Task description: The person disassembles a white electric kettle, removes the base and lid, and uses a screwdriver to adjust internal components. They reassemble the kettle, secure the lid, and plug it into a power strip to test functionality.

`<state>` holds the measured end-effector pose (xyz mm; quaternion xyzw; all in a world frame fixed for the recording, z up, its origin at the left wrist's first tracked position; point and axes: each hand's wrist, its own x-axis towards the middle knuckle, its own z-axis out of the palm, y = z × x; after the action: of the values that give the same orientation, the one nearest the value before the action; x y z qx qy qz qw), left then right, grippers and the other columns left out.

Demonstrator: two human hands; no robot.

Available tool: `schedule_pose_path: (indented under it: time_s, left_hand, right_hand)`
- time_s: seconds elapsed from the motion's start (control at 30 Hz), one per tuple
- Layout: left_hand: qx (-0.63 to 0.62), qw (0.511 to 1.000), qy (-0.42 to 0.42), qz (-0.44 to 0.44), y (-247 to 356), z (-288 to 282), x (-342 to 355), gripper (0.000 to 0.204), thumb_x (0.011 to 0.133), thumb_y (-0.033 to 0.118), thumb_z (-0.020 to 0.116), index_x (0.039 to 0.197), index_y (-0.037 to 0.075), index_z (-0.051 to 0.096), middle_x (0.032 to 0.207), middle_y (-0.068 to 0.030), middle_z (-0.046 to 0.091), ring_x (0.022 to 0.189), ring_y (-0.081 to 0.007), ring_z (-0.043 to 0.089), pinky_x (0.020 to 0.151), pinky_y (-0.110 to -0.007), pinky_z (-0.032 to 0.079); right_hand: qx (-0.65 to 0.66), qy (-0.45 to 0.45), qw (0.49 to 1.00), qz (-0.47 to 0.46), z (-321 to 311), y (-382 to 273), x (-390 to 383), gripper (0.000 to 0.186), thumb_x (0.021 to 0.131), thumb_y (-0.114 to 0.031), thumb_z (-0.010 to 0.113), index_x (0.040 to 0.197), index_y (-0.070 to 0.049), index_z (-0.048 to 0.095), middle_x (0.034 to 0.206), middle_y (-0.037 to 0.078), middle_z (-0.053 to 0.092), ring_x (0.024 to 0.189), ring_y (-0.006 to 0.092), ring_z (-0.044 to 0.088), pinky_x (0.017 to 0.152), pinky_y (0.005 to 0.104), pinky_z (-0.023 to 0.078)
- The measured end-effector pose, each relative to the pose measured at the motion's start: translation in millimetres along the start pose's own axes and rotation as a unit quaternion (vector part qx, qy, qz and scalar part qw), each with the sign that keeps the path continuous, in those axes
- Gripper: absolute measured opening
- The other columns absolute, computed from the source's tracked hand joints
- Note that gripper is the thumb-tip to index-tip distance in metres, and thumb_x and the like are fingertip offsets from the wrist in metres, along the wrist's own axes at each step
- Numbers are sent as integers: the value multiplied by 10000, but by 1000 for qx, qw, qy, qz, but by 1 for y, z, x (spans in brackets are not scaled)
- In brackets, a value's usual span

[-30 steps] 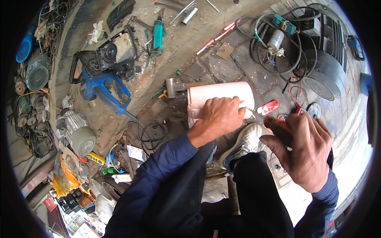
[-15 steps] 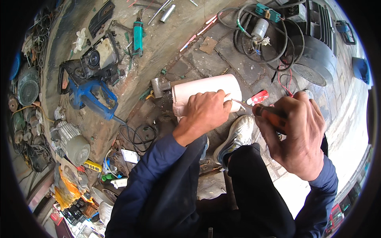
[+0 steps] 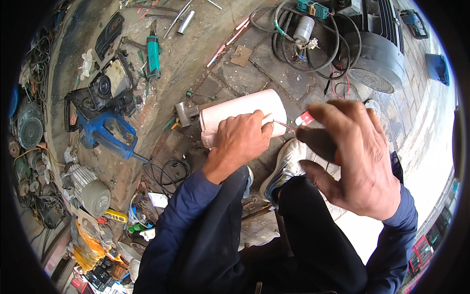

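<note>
Hands have come closer to the camera over the last second, and the right hand (image 3: 360, 161) now fills much more of the view, raised above the knee with its fingers curled round a dark handle (image 3: 318, 142). From that handle a thin metal shaft (image 3: 284, 125) runs left to the white cylinder (image 3: 245, 115), its tip meeting the cylinder just by the left thumb. A second ago the right hand sat lower and farther right, so the tool looks to have been brought to the work and set against it. The left hand (image 3: 240, 142) has stayed on the cylinder's near side, fingers pressed over the top and steadying it on the paved floor (image 3: 254, 73); I judge that the hold is for bracing rather than lifting.

A grey shoe (image 3: 284, 166) lies just under the tool and close to the cylinder, which leaves little room beneath the shaft. A small red-and-white piece (image 3: 304, 118) sits beside the shaft's line. Coiled black cable (image 3: 313, 54) and a grey capacitor (image 3: 303, 29) lie beyond, well apart. To the left are a blue machine housing (image 3: 105, 134), a teal tool (image 3: 153, 54) and a grey motor (image 3: 93, 193), all out of reach of the hands.
</note>
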<state>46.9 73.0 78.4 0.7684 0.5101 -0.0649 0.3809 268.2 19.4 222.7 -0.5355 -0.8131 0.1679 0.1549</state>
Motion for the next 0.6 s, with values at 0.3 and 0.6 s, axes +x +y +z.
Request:
schedule_pose_path:
  time_s: [0.3, 0.6]
  left_hand:
    - [1, 1000, 0, 2, 1, 0, -2, 361, 1027, 350, 654, 976, -4, 704, 868, -304, 747, 856, -523, 735, 828, -606, 571]
    - [10, 1000, -1, 8, -1, 3, -3, 347, 1032, 338, 648, 1006, -2, 707, 893, -290, 759, 869, -513, 742, 841, -600, 576]
  right_hand:
    - [19, -15, 1000, -3, -2, 2, -1, 568, 777, -167, 948, 1226, -25, 630, 1055, 75, 689, 766, 273, 608, 665, 429, 439]
    - [-6, -52, 998, 41, -7, -3, -9, 702, 787, -213, 955, 1325, 12, 564, 1066, 98, 698, 852, 325, 647, 763, 448, 473]
